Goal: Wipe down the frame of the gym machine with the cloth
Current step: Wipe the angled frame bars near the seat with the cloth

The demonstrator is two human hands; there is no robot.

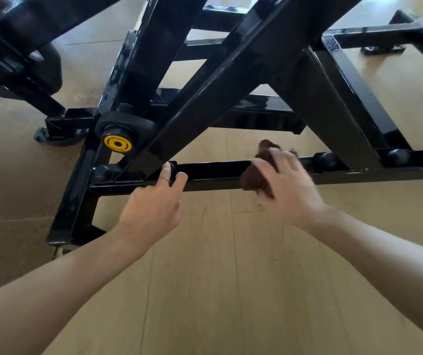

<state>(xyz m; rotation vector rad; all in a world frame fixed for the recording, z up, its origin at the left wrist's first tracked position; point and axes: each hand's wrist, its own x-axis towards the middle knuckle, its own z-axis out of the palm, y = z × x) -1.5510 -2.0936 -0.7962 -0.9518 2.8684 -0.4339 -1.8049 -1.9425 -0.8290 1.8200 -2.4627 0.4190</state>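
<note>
Two bare forearms reach in from the bottom corners over a pale wood-plank floor [205,290]. At the end of one, the left hand [151,203] rests against the near horizontal bar [215,172] of the black gym machine frame [231,80], its fingers fairly straight and touching the bar's top and front face; a thin ring [163,178] sits on one finger, and the hand holds nothing. To its right, the right hand [286,184] is motion-blurred, with its fingers curled over a dark brown cloth [254,175] that it presses against the same bar, the cloth bunched above and below the bar's edge. Left of both hands, a round yellow-and-black cap [117,144] marks a pivot where the thick diagonal beams meet the base. Black bolt heads [326,159] stud the bar to the right of the cloth. More frame rails cross behind, forming an open rectangle at upper right, and a rubber foot [51,138] stands on the floor at left.
</note>
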